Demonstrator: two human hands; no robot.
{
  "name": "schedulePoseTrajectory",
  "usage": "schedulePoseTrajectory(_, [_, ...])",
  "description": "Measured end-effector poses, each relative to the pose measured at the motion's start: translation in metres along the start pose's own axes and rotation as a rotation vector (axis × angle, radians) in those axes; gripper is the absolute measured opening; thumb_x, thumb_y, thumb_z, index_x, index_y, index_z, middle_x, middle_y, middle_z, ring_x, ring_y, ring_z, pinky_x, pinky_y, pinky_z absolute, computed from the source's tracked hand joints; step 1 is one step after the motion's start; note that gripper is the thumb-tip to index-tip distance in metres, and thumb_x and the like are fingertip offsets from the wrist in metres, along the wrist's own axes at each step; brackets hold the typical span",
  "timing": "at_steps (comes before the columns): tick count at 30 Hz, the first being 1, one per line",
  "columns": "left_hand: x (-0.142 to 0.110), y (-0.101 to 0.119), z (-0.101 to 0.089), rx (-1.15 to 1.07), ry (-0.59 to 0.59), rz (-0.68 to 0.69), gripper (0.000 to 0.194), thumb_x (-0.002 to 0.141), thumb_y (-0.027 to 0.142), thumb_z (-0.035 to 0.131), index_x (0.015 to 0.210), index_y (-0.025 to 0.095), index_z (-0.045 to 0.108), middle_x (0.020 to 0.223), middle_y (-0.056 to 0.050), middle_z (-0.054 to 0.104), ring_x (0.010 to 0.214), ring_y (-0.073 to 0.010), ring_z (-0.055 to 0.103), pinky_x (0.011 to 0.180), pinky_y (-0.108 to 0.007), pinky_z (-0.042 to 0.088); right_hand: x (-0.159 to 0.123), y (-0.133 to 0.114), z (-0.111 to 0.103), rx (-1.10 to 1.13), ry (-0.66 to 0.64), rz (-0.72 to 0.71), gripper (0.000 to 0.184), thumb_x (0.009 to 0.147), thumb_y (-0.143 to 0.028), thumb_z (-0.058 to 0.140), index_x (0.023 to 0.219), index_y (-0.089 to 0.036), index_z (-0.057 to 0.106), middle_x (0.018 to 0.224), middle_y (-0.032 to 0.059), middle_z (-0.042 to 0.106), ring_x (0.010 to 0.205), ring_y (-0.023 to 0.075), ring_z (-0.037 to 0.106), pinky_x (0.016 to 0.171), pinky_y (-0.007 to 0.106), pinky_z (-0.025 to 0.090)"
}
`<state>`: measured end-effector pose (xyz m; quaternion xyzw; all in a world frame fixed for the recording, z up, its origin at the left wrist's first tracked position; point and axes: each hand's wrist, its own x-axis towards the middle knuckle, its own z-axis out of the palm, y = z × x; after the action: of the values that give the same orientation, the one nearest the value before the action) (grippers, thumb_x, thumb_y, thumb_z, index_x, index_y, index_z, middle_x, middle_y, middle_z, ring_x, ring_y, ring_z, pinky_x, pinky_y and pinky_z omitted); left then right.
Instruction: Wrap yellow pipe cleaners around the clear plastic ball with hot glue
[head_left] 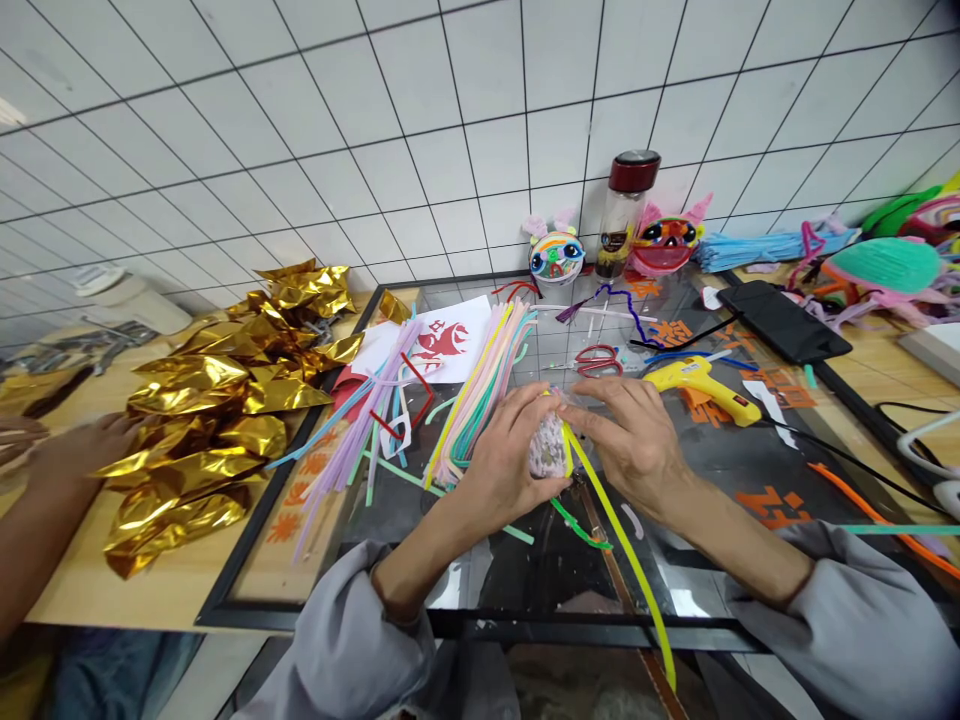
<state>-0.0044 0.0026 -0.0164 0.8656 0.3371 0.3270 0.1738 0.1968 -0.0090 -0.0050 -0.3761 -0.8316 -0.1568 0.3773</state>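
My left hand (pixel 506 455) is wrapped round a small rounded object (pixel 547 450) with a pale, mottled surface. A yellow pipe cleaner (pixel 626 550) runs over its side and hangs down past the front edge of the table. The fingertips of my right hand (pixel 630 430) press on the yellow strip at the top of this object, and the fingers hide the exact grip. Just below the hands lies a short green fuzzy strip (pixel 581 525). To the right of my right hand rests a yellow glue gun (pixel 701 385).
A bundle of coloured pipe cleaners (pixel 480 385) lies left of my hands. Red scissors (pixel 598 360), a bottle (pixel 621 215), a phone (pixel 784 320) and decorated faces (pixel 556 255) stand or lie farther back. At left, another person's hand (pixel 86 445) is by crumpled gold foil (pixel 202 400).
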Motion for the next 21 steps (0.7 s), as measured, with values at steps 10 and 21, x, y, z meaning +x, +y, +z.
schedulePoseTrajectory(10, [-0.0002,-0.0006,0.0007,0.008,0.002,0.008,0.085,0.066,0.023,0.085,0.138,0.020,0.039,0.145,-0.019,0.047,0.139,-0.0344,0.043,0.115,-0.056,0.040,-0.0002,0.0013,0.0003,-0.007,-0.012,-0.007,0.035,0.090,-0.005,0.047,0.116,-0.020,0.065,0.111,0.0127,0.068,0.100,0.0247,0.058,0.078,0.039,0.043])
schedulePoseTrajectory(21, [-0.0006,-0.0016,0.0019,0.001,0.006,0.000,0.086,0.068,0.027,0.085,0.140,0.020,0.038,0.146,-0.020,0.046,0.140,-0.0356,0.043,0.115,-0.057,0.039,-0.0010,0.0017,0.0012,-0.043,-0.005,-0.009,0.034,0.091,-0.004,0.046,0.115,-0.021,0.063,0.111,0.0116,0.068,0.100,0.0230,0.058,0.078,0.037,0.043])
